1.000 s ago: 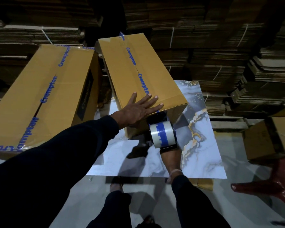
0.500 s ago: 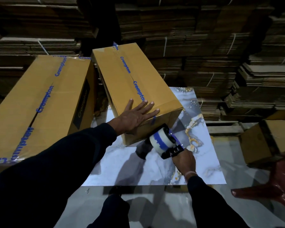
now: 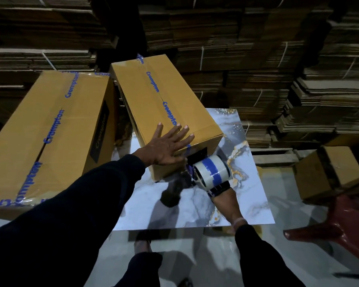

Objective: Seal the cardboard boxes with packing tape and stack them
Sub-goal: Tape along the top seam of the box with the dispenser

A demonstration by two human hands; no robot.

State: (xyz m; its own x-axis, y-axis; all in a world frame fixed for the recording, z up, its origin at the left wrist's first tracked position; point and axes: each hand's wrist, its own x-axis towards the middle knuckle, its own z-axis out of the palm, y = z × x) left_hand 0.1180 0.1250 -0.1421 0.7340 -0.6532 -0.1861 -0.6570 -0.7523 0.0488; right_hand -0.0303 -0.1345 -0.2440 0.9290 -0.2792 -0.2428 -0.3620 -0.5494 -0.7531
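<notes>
Cardboard box [image 3: 164,112] sitting on marble-patterned table [image 3: 247,204], blue-printed tape [image 3: 153,83] running along its top seam. Left hand [image 3: 166,148] pressing flat on the near end, fingers spread. Right hand [image 3: 226,199] gripping tape dispenser [image 3: 211,172] against box's near face. Second taped box [image 3: 46,131] lying just left.

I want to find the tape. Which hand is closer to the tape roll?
Right. The right hand holds the dispenser carrying the tape roll; the left hand presses flat on the box beside it.

Bundled flat cardboard stacks [image 3: 247,48] behind; red plastic chair [image 3: 340,228] right.
</notes>
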